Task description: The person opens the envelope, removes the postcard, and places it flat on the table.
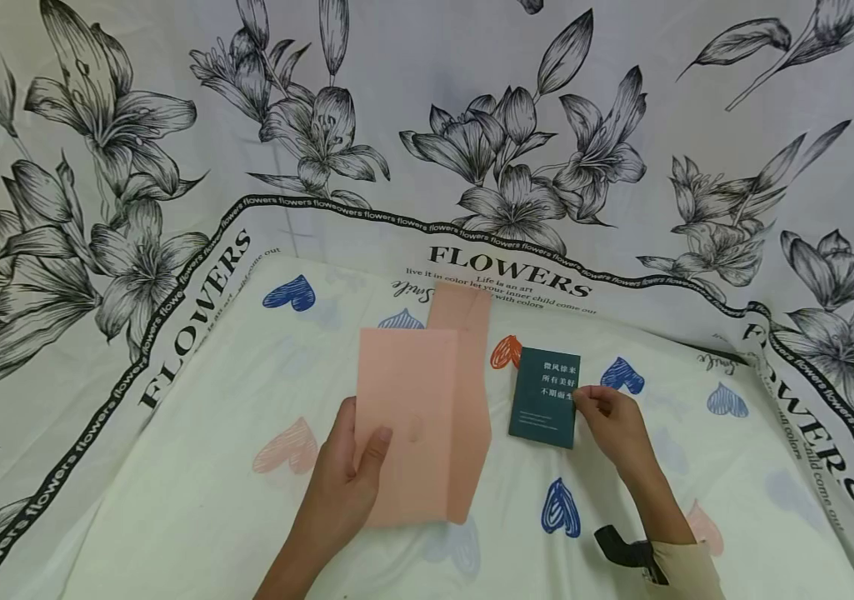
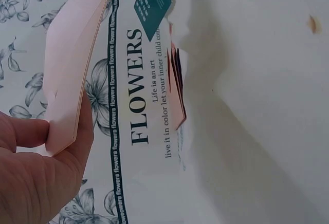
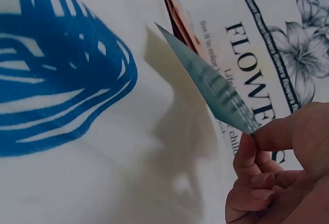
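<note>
One pink envelope (image 1: 404, 392) is clamped in the left grip (image 1: 338, 487) above the heart-print cloth (image 1: 194, 492); beside it, the green card (image 1: 542, 400) could slip, since the right grip (image 1: 616, 425) pinches only its edge.

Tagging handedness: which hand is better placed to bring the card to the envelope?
Probably the right hand: it pinches the card by its edge. The left hand grips the envelope.

Beneath the right hand (image 1: 614, 425) we saw a pale, heart-printed cloth (image 1: 194, 500); beyond it, lily-printed white fabric (image 1: 382, 50) with a black lettered border (image 1: 413, 224) spread to both sides of the hand.
</note>
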The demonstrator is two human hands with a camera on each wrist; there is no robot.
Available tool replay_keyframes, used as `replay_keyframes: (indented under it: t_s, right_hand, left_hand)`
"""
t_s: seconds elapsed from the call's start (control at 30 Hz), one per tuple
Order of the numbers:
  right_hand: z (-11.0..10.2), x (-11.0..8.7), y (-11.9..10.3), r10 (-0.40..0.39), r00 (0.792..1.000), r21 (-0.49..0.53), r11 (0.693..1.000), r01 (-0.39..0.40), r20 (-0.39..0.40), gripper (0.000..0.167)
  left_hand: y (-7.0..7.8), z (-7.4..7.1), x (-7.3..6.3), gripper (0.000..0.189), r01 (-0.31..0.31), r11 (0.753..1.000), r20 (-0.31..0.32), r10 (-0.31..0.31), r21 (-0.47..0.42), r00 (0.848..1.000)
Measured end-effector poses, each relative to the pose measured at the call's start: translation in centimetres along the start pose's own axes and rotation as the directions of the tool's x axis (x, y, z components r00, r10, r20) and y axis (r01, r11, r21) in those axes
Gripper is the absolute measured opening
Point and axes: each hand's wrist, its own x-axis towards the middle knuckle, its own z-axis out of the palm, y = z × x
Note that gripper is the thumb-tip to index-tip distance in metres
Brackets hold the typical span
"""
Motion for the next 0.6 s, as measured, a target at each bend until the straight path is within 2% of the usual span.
replay_keyframes:
  t_s: [0.33, 0.6]
  right_hand:
    - [0.9, 1.9, 0.7, -0.014, 1.0, -0.078, 0.997, 0.015, 0.011, 0.036]
    - [1.5, 2.7, 1.2, 0.014, 1.0, -0.112, 0.994, -0.014, 0.001, 0.034]
  left_hand:
    - [0.0, 0.6, -0.1, 0.035, 0.018, 1.0, 0.013, -0.017, -0.023, 1.0]
    - [0.2, 0.8, -0.1, 0.033, 0.029, 0.998, 0.021, -0.028, -0.059, 0.999]
